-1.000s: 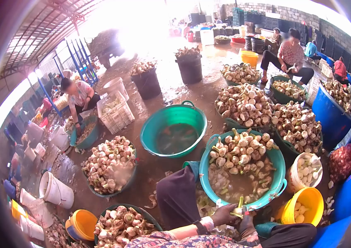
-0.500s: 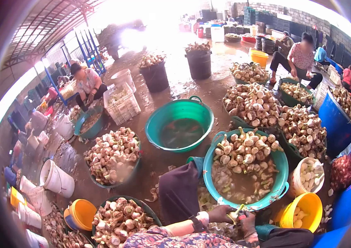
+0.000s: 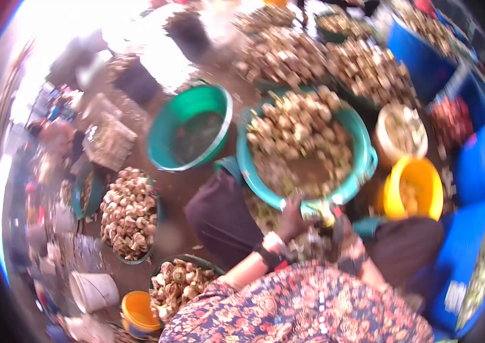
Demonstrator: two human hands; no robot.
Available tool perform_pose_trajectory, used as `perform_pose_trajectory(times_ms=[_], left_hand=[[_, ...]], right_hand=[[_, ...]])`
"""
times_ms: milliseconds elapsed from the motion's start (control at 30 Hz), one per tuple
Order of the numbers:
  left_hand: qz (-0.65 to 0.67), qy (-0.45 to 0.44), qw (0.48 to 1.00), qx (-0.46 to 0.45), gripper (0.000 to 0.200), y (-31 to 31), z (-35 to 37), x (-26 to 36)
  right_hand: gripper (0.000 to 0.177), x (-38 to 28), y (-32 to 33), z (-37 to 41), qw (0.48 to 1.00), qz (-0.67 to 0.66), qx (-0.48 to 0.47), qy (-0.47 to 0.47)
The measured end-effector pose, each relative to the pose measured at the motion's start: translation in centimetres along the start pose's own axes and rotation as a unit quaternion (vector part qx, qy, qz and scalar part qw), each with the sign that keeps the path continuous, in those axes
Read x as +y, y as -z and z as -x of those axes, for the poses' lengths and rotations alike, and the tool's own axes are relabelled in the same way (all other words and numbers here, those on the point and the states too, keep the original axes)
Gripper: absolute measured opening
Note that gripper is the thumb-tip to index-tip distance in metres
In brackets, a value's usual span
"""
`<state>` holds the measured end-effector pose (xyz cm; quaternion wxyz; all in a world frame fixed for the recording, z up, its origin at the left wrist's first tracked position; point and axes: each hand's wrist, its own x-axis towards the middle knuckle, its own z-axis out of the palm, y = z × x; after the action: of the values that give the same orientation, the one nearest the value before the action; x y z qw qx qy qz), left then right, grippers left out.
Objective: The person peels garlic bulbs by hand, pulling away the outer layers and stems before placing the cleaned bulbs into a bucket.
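Note:
My left hand (image 3: pixel 293 220) is dark-gloved and closed around a garlic bulb (image 3: pixel 321 210), just over the near rim of a teal tub (image 3: pixel 243 151). Close beside it, my gloved right hand (image 3: pixel 342 230) is closed on a small tool with a red end (image 3: pixel 337 211); blur hides its exact shape. Inside the tub, garlic bulbs (image 3: pixel 297 123) are heaped at the far side above murky brown water. Peelings (image 3: pixel 311 246) lie below my hands, between my knees.
A green basin (image 3: pixel 156 146) with some water stands left of the tub. Garlic heaps (image 3: pixel 131 214) fill tubs around me. At right are a yellow bucket (image 3: pixel 434 188), a white bucket (image 3: pixel 385 140) with peeled garlic, a red mesh sack (image 3: pixel 453 121) and blue bins (image 3: pixel 480 171).
My view has tilted down and turned right, so the tubs sit higher and further left and the far workers are mostly out of view. Both hands remain together at the tub's near rim.

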<state>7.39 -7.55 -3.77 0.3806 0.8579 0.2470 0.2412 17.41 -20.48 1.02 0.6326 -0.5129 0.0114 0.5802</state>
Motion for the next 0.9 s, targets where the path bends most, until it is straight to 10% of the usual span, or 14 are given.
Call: perform_pose_trajectory(times_ms=[100, 300, 433, 500, 600, 700, 833, 900], left_hand=[[-0.026, -0.113, 0.984, -0.136, 0.049, 1.5, -1.0, 1.4], [0.278, 0.247, 0.903, -0.216, 0.014, 0.1, 0.1, 0.8], [0.526, 0.405, 0.715, -0.22, 0.024, 1.5, -0.3, 0.1], [0.229, 0.046, 0.945, -0.231, 0.028, 3.3, -0.5, 1.0], [0.311, 0.137, 0.912, -0.229, 0.033, 3.0, -0.6, 0.0], [0.475, 0.436, 0.753, -0.126, 0.037, 3.1, -1.6, 0.4], [0.203, 0.161, 0.938, -0.232, 0.035, 2.3, -0.5, 1.4], [0.216, 0.2, 0.935, -0.2, 0.028, 1.9, 0.2, 2.0]], right_hand=[[0.049, 0.2, 0.2, 0.5, 0.998, 0.019, 0.014, -0.067], [0.039, 0.4, 1.1, 0.1, 0.96, 0.247, 0.075, 0.111], [0.051, -0.6, 1.8, 1.0, 0.98, 0.079, -0.126, 0.13], [0.058, -0.5, 1.7, 1.3, 0.968, 0.121, -0.145, 0.166], [0.06, -0.1, 0.8, 1.2, 0.981, 0.06, -0.147, 0.111], [0.056, 0.3, 1.4, 0.9, 0.978, 0.104, -0.111, 0.143], [0.042, 0.6, 1.5, 0.3, 0.914, 0.302, -0.057, 0.264], [0.038, 1.2, 1.3, -0.4, 0.968, 0.194, -0.028, 0.156]])
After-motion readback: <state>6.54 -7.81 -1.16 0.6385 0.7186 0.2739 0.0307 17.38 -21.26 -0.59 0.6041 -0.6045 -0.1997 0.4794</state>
